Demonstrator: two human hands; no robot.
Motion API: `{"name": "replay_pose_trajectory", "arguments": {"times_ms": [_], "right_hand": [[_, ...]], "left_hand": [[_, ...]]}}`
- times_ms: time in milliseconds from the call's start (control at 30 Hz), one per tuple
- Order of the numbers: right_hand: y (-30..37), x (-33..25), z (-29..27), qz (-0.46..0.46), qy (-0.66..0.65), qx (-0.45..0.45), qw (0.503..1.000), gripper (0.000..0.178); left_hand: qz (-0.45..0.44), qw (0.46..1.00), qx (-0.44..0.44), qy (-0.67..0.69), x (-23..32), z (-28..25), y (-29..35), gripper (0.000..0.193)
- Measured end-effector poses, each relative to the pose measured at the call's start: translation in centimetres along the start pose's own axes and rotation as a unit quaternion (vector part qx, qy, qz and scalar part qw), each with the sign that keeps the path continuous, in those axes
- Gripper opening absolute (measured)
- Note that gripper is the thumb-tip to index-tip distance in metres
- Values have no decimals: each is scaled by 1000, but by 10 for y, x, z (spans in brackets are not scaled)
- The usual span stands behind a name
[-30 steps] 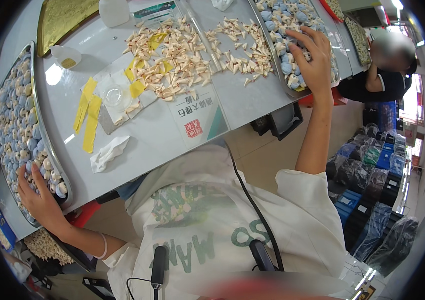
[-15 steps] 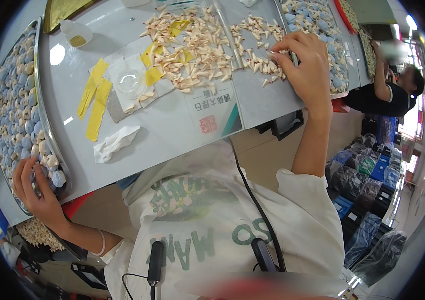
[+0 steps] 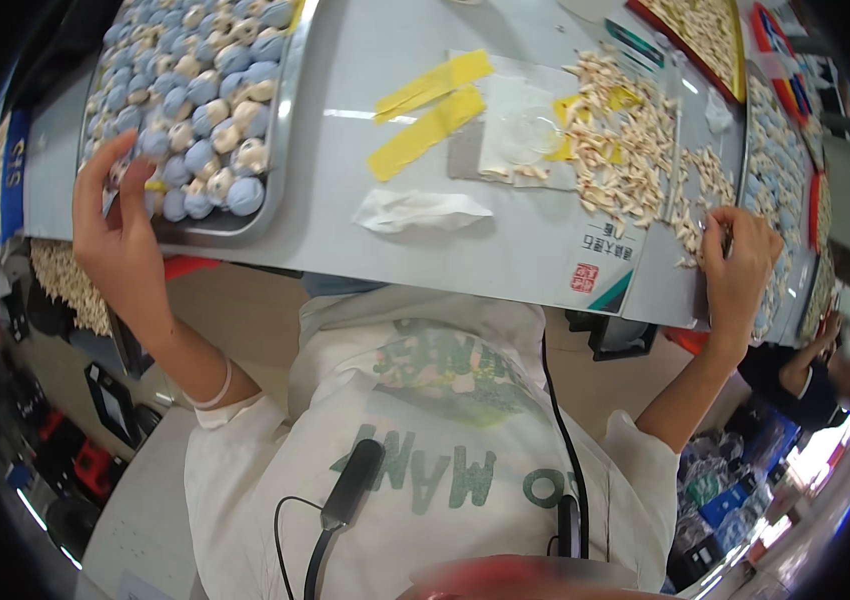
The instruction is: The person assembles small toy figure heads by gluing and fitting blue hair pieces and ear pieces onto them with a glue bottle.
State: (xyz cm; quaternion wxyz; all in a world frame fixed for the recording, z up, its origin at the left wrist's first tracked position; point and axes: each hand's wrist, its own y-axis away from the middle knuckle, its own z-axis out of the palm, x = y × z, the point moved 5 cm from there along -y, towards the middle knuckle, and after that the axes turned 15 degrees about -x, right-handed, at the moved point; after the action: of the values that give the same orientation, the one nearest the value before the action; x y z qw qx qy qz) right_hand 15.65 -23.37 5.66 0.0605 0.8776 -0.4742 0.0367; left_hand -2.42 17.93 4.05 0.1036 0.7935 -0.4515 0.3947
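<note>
left hand on the ball tray, right hand in the shell pile

ok so the left hand (image 3: 125, 235) is up at the near corner of the metal tray (image 3: 280, 150), fingers spread and loose, tips resting on the blue and cream balls (image 3: 207, 110) packed in there. not clamped on anything afaict, more like feeling over the near rows. thumb's hooked by the tray rim.

right hand (image 3: 740, 265) is over on the other side of the grey table (image 3: 505, 240), fingers curled down into the edge of the pile of pale shell-like bits (image 3: 625, 150). looks like a pinch on one or two pieces, but the fingertips are tucked under so can't tell if it's actually got one.

other stuff: yellow tape strips (image 3: 430, 110) mid table, a crumpled white tissue (image 3: 415, 210) just below them, a clear shallow dish (image 3: 530, 135) sitting on a sheet next to the pile. second tray of blue balls (image 3: 775, 160) is behind the right hand, touching the pile's far side pretty much.

imo to do this bit well: pick singles off the loose fringe of the pile, not the thick middle, or they scatter toward the table edge, which is v close to that hand. keep the left hand light on the balls, they're packed tight and a push would roll a row out of line.
</note>
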Motion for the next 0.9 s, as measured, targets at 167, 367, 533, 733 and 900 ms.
{"name": "replay_pose_trajectory", "arguments": {"times_ms": [167, 367, 533, 733, 900], "right_hand": [[0, -3, -5, -1, -1, 7, 1000, 7], [8, -3, -15, 21, -18, 12, 1000, 8], [9, 0, -4, 18, -22, -20, 999, 9], [10, 4, 0, 38, -88, -29, 995, 12], [12, 8, 2, 35, -116, -20, 992, 17]], "left_hand": [[52, 998, -2, 31, 4, -2, 2, 21], [-44, 999, 1, -10, -4, -6, 3, 21], [11, 989, -55, -136, -1, 6, -9, 18], [-3, 999, 39, 12, -9, 0, -5, 24], [25, 987, 8, 161, 12, 5, 6, 24]]}}
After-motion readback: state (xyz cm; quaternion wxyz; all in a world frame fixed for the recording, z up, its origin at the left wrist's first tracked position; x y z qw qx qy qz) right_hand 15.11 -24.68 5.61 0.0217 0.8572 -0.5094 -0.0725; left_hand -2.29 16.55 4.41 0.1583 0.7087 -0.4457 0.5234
